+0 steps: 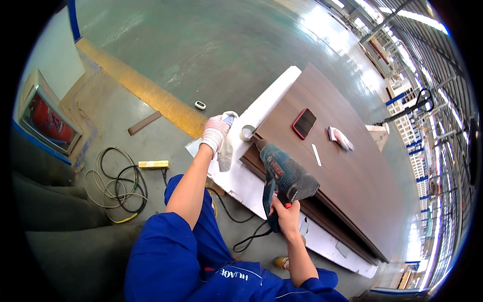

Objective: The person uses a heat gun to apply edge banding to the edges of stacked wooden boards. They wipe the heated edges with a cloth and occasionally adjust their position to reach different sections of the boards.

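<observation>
My left hand (215, 135), in a striped knit glove, is closed on a greyish-white cloth (226, 153) at the near-left corner of a stack of dark brown panels (352, 186). My bare right hand (287, 216) grips the handle of a dark teal corded heat gun (289, 173). Its nozzle points away from me, toward the left corner of the stack. Just beyond the tip is a round, pale, ring-like thing (247, 133), whose kind I cannot make out. White board (271, 98) shows beneath the panels.
On the top panel lie a red-edged phone (304, 124), another glove (340, 139) and a thin white strip (316, 155). Coiled cables (121, 178), a yellow power strip (154, 164), a brown strip (144, 123) and a small white object (200, 105) lie on the floor. A framed box (50, 118) stands left.
</observation>
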